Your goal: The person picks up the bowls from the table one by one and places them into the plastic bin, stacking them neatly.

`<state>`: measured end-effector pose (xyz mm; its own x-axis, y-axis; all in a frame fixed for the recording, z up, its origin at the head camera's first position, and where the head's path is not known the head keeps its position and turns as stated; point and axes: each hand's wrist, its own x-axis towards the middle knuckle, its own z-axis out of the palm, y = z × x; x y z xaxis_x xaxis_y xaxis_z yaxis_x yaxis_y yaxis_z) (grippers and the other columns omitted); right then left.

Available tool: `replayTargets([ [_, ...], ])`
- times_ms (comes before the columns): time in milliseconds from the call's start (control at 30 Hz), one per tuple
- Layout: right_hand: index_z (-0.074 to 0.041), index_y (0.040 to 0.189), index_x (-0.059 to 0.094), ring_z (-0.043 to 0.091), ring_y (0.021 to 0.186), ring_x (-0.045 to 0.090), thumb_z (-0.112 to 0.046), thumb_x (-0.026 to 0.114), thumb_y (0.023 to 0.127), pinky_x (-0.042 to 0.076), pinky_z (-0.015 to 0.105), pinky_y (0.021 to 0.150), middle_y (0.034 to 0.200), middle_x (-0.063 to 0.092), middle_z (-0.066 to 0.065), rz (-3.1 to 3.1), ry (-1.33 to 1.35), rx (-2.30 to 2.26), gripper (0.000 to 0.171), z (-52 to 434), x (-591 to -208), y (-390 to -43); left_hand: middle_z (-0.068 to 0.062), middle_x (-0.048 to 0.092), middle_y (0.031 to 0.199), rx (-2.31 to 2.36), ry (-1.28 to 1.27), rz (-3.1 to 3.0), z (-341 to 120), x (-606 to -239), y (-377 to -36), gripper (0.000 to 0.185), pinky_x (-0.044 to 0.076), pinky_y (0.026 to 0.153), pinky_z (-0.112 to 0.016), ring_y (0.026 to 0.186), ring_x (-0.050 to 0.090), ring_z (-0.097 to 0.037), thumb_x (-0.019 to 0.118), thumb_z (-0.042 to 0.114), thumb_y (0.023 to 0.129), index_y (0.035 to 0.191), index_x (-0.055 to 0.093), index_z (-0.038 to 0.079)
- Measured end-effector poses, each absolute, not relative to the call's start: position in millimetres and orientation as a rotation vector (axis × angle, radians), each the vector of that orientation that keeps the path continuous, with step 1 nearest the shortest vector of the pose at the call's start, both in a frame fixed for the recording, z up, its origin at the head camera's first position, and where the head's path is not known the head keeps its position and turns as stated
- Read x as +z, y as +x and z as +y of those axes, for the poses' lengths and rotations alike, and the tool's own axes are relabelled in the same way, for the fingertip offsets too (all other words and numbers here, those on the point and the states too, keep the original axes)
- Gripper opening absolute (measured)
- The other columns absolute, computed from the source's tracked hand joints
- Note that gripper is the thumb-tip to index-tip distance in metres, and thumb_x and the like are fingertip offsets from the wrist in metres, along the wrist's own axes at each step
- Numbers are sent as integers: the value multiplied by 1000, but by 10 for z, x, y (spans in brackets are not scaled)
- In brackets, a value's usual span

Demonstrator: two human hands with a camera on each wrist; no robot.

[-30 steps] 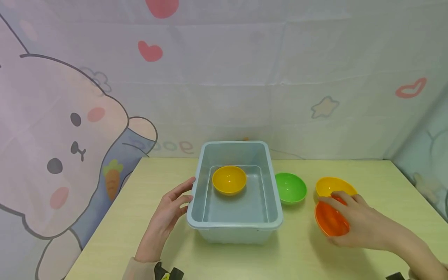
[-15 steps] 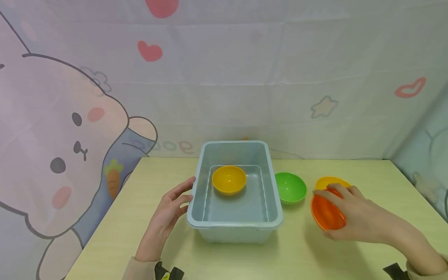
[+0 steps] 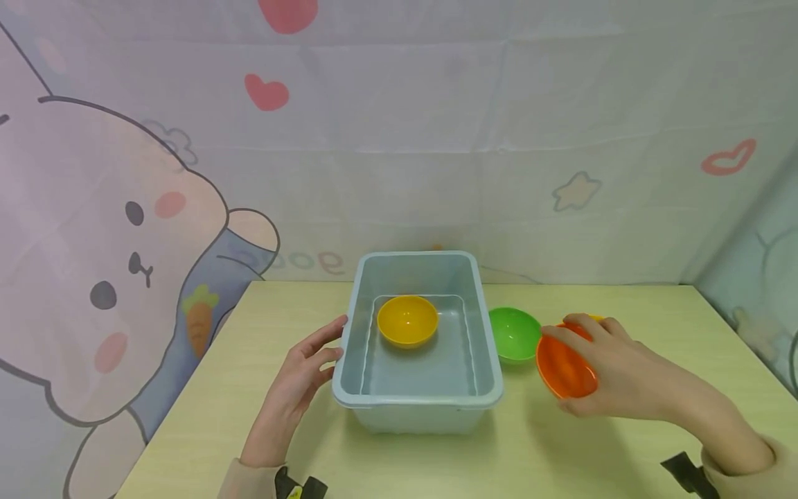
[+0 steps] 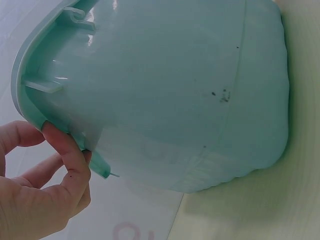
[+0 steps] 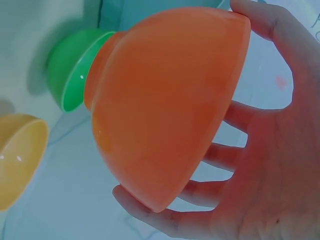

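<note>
Bowl (image 3: 564,371), orange, smooth, tipped, right of centre in the head view | I have the right hand (image 3: 614,371) clamped on its rim | left hand (image 3: 302,374), fingers apart, touches the pale blue plastic tub's (image 3: 418,400) rim, centre | glossy yellow bowl (image 3: 408,322) inside, round green bowl (image 3: 511,336) beside, on the wood-grained worktop (image 3: 287,312)

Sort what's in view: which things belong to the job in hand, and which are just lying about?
Likely the job:
orange bowl, in the right hand
tub, touched by the left hand
yellow bowl inside it
probably green bowl and second yellow bowl

Likely just surroundings:
table
patterned cloth
</note>
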<state>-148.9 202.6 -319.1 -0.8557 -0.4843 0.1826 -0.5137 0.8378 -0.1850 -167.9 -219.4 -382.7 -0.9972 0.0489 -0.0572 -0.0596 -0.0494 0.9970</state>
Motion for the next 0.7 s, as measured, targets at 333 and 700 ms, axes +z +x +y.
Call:
replayTargets([
  [333,-29,133,50,37,108,47,-42,82,66,50,33,64,130,47,4,-2888,814,350,75,1888,-3058,-1502,-11,46,139,2228,17,2094,-2197,-3838,-1687,54,51,85,-27,102,59,-9,53,2,91,144,43,6],
  [700,-26,137,48,37,116,44,-43,80,67,53,38,69,134,45,5,-2871,835,331,78,1744,-2938,-1530,-13,44,142,2225,11,2090,-2203,-3847,-1685,54,51,86,-27,103,58,-11,53,3,92,145,43,8],
])
